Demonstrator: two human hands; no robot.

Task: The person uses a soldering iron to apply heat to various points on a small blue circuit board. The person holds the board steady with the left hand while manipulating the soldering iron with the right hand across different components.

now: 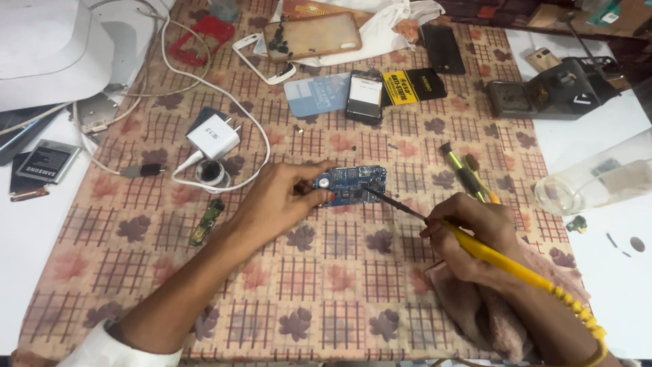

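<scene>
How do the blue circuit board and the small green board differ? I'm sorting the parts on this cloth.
The blue circuit board is wider and pinned by the left hand, with the soldering iron in the right hand touching it. The small green board is a narrow strip, lying untouched. Both rest on the patterned cloth.

A white table [41,272] fills the view, spread with a beige checked cloth [339,285] printed with brown leaves. Even light falls from above. No walls, floor or windows show.
</scene>
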